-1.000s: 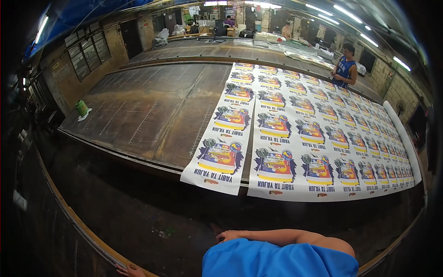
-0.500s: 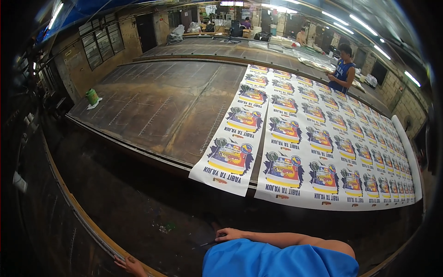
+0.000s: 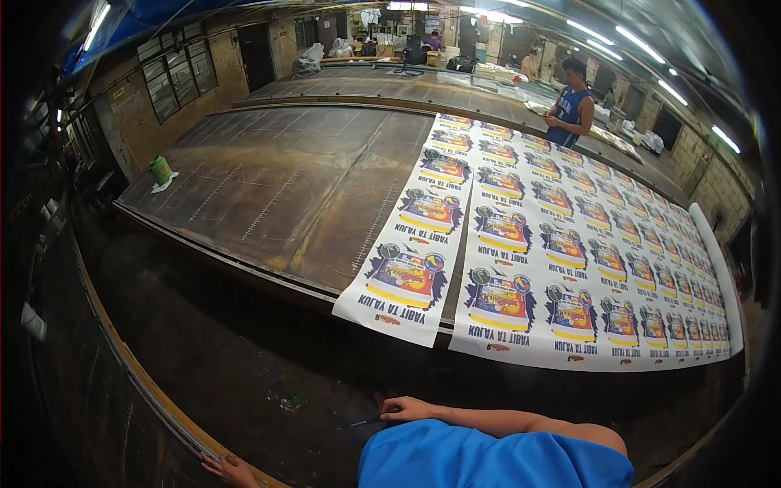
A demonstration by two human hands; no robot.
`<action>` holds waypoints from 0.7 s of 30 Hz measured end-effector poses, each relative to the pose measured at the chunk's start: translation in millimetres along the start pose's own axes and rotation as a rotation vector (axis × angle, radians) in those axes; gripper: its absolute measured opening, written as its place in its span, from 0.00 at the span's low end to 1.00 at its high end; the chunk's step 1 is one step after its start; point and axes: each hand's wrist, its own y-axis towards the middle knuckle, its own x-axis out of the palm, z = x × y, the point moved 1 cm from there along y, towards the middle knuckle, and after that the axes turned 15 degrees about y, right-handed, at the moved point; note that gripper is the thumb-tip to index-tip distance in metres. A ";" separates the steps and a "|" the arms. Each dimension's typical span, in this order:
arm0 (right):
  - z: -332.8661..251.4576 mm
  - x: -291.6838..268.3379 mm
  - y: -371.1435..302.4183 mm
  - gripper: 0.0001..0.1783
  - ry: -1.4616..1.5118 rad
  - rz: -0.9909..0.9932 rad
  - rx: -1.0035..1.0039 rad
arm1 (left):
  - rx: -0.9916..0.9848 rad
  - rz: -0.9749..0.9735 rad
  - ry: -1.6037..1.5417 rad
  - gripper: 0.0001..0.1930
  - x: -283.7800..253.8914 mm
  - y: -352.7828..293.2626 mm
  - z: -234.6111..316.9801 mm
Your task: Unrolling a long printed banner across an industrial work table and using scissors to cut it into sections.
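Observation:
My left hand (image 3: 231, 471) rests on the wooden edge (image 3: 154, 394) of a table at the lower left, its fingers apart. Near the bottom centre my right hand (image 3: 403, 409) is closed, and a thin, pointed tool (image 3: 359, 424) sticks out from it to the left; its kind is too small to tell. Beyond, a wide white printed sheet (image 3: 561, 359) with rows of colourful repeated designs covers the right part of a long dark table (image 3: 268, 175). A separate printed strip (image 3: 390, 321) lies left of it, parted by a narrow gap that widens toward me.
A green can (image 3: 161, 170) stands on a white cloth at the table's left end. Across the printed sheet a person in a blue sleeveless jersey (image 3: 572, 114) stands with hands together. A white roll (image 3: 717, 264) edges the sheet's right end. More long tables lie behind.
The person in the blue jersey has moved left along the far side of the table. The thin tool in my right hand has tilted slightly. My hands stay nearly in place.

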 end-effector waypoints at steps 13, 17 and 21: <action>6.9 -20.8 6.5 0.24 0.256 0.186 -0.001 | 0.080 -0.051 0.049 0.15 22.7 2.0 -17.6; 4.3 -28.8 -8.7 0.19 0.643 0.044 0.093 | 0.109 -0.199 0.104 0.24 1.3 -0.8 -1.3; 4.9 -22.9 -38.7 0.26 0.856 -0.076 0.156 | -0.011 -0.368 0.168 0.25 -21.1 5.9 36.4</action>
